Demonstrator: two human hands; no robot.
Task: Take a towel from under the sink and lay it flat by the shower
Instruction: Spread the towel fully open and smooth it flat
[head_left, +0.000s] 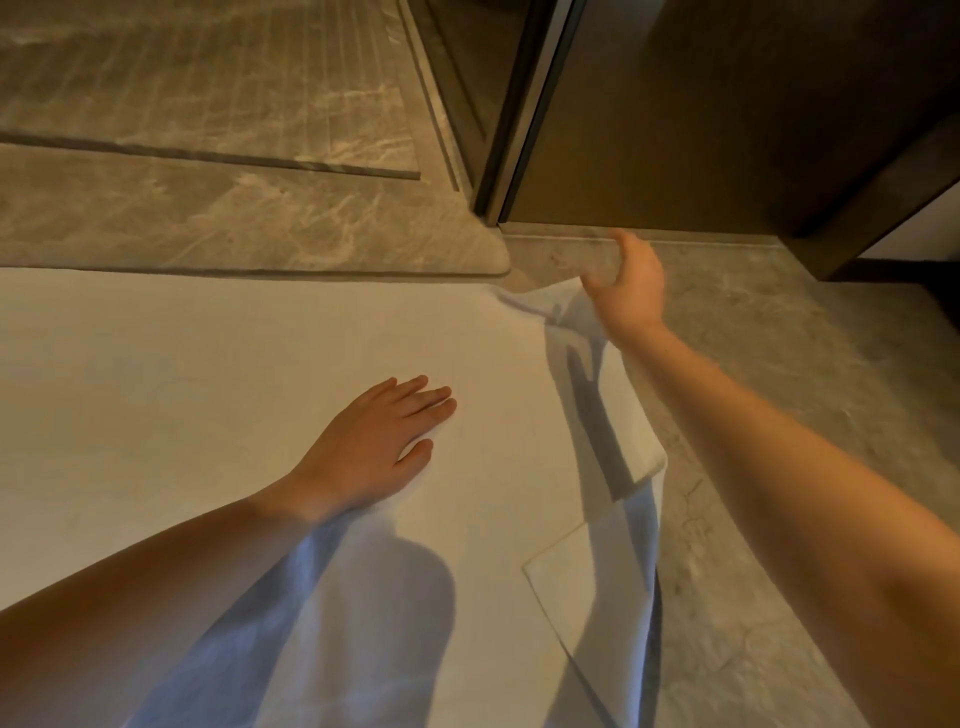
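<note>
At the right of centre in the frame, the right hand pinches the far right corner of the large white terry towel, its fingers closed narrowly on the cloth and blurred, so the exact finger placement is hard to read. The corner is lifted off the floor, and the towel's right edge hangs from it in a twisted fold that runs down towards the lower right of the frame, where a turned-over flap shows its underside. The bare right forearm reaches in from the lower right edge.

At the centre of the frame, the left hand lies palm down on the towel, fingers straight and together, thumb apart, gripping nothing; it presses flat on the cloth. Its forearm comes in from the lower left and throws a bluish shadow across the towel.

The towel covers most of the left and middle of the frame, spread smooth on the grey marble floor. Its far edge lies just beside the raised stone shower threshold, which crosses the upper left. Beyond it is the grooved stone shower floor. A dark metal door frame stands at the upper centre, with a dark brown wooden panel at the upper right.
</note>
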